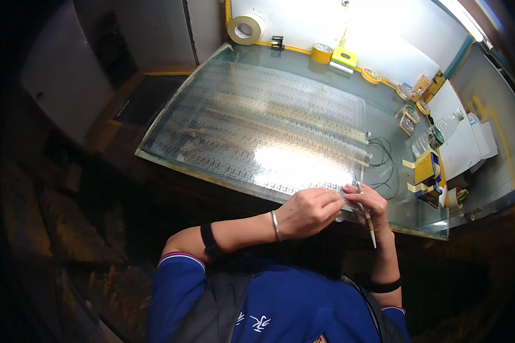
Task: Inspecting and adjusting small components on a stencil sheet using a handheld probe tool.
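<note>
Fingers of our left hand [308,212] bunch together, their grip hidden, beside our right hand [373,203], which clasps a slim pale pen-shaped tool [369,224], probably tucked to free its fingertips; beyond, a clear, dark-printed sheet [252,128] lies flat.

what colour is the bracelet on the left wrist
The bracelet is silver, shown in the head view.
</note>
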Demonstrator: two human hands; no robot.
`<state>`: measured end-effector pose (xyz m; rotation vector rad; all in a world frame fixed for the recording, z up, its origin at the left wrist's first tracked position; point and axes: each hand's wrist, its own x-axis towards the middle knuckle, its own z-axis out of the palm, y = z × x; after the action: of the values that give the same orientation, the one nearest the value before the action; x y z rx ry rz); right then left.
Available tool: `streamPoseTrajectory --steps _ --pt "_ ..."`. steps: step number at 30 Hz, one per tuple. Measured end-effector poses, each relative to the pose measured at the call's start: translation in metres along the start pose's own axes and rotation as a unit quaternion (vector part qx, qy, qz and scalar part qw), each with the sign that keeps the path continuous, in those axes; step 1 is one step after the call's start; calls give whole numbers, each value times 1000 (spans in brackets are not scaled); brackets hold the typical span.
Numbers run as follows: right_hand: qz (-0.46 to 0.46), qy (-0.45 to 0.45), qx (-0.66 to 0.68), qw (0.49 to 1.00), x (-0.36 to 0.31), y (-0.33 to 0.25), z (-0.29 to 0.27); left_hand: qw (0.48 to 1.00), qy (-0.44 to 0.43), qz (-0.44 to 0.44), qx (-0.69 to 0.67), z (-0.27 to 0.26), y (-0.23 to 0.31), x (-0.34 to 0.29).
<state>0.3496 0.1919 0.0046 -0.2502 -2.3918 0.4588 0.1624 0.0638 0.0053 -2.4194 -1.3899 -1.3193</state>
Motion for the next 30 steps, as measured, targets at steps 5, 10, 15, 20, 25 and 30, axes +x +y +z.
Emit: streamPoseTrajectory --steps 5,10,15,20,25,30 --pt "75 54 73 993 2 10 12 982 3 178 57 -49 4 -31" --pt "152 95 113 977 16 1 0 977 -69 -75 188 -71 -1 -72" --pt "139 207 139 958 52 -1 -21 960 -108 -171 196 -76 -10 -68" --pt "96 288 19 953 68 -34 -50 954 -115 -183 209 -72 -53 -49" --pt "-25 254 64 965 37 -42 -58 956 -81 -180 219 -61 -77 -35" --pt "31 135 59 989 -27 -14 -40 998 -34 -17 -52 -70 -16 -40"
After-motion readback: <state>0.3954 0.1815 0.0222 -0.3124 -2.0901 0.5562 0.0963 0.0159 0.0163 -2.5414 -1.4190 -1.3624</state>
